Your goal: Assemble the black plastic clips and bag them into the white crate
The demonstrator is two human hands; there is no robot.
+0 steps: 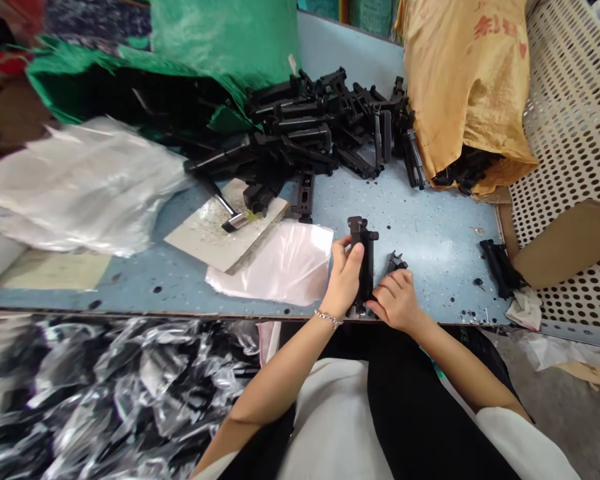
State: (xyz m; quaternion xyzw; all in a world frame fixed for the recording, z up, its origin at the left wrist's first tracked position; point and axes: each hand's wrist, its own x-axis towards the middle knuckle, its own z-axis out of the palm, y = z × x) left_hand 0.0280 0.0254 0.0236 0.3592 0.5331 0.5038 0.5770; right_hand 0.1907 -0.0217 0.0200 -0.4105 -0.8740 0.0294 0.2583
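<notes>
My left hand (345, 277) is closed around a long black plastic part (364, 267), held upright near the table's front edge. The thumb lies across its face, and a short peg sticks out at the part's upper right. Beside its lower end is my right hand (396, 299), with fingers curled. From behind these fingers shows a small dark tool with a forked tip (395, 262); its exact kind and the grip on it are partly hidden. A pink-white plastic sheet (280, 263) lies just left of my left hand.
A heap of similar black parts (305, 127) spreads across the back. Behind are a green sack (220, 40) and a yellow sack (465, 87). A brush (235, 221) rests on a board (195, 240). A perforated panel (575, 100) borders the right; bagged parts (105, 393) lie below left.
</notes>
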